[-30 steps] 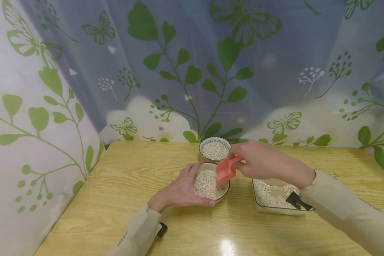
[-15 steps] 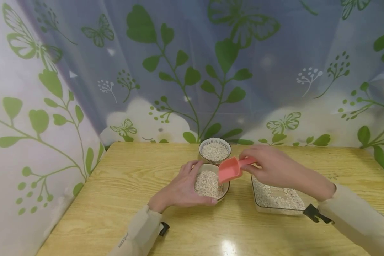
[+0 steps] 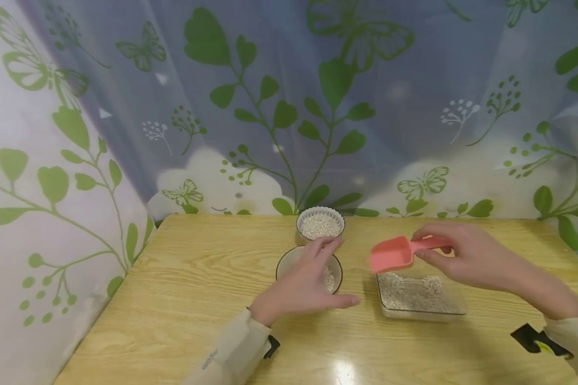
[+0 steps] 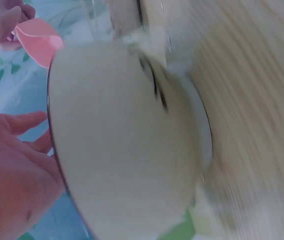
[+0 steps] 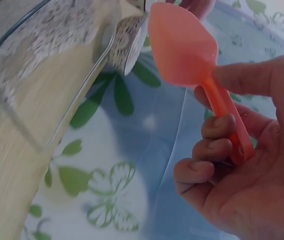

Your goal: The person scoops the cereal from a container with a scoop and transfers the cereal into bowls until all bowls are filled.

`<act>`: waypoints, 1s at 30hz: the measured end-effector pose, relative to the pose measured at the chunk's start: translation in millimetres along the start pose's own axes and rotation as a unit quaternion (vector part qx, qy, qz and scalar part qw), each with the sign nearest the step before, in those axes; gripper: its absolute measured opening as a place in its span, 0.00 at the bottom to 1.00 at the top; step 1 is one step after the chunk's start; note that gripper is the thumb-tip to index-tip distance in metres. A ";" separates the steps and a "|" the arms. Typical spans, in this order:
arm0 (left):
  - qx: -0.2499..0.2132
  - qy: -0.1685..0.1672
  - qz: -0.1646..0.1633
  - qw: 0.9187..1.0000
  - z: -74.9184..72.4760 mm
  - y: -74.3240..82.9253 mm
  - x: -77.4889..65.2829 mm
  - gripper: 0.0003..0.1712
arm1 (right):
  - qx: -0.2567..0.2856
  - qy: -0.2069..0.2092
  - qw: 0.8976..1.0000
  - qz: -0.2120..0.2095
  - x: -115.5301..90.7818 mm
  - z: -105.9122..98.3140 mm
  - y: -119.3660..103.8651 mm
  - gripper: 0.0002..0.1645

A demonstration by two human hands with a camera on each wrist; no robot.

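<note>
My left hand [image 3: 301, 283] is spread over the near round bowl [image 3: 289, 258], its thumb pointing right past the rim. Oats [image 3: 329, 279] show inside where the hand does not cover them. The left wrist view has the cream side of this bowl [image 4: 117, 140] with the loose fingers beside its dark rim. In my right hand [image 3: 472, 259] is a coral-pink scoop [image 3: 392, 255], gripped by its handle above the rectangular container [image 3: 421, 315] of oats. Fingers curl round the handle in the right wrist view, thumb near the scoop's neck [image 5: 209, 82].
Behind the near bowl stands a fluted, patterned bowl [image 3: 320, 212] of oats. The wooden table [image 3: 197, 256] ends at a hanging cloth [image 3: 270, 107] printed with leaves and butterflies. A black strap piece [image 3: 539, 339] hangs at the right sleeve.
The right hand has drawn the scoop rightward from the near bowl to above the container. My left hand has let go of the bowl's side and shifted right over it; the bowl sits more level.
</note>
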State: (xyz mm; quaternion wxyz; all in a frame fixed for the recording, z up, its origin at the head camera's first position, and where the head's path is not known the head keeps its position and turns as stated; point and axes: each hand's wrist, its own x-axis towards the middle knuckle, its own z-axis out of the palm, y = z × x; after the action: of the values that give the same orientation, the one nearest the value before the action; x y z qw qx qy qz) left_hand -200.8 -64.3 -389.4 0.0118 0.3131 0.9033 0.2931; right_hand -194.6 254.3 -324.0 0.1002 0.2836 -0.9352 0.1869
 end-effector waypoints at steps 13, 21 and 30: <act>-0.006 -0.031 0.017 0.999 42.7 43.0 18.8 0.60 | -0.045 -0.054 0.995 0.064 -35.6 -10.5 35.8 0.08; 0.034 -0.026 0.002 0.999 69.9 53.1 34.9 0.65 | -0.091 -0.098 0.990 0.051 -33.7 -13.3 38.4 0.10; 0.046 -0.085 -0.059 0.994 78.4 53.4 54.1 0.75 | -0.119 -0.188 0.974 0.036 -14.1 -24.6 24.9 0.05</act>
State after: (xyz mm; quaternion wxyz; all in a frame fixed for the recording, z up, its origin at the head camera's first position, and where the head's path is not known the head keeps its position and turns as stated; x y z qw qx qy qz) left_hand -198.4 41.4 -416.9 0.0917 0.2833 0.9284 0.2224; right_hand -195.1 290.4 -313.0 -0.0509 0.2654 -0.9626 0.0211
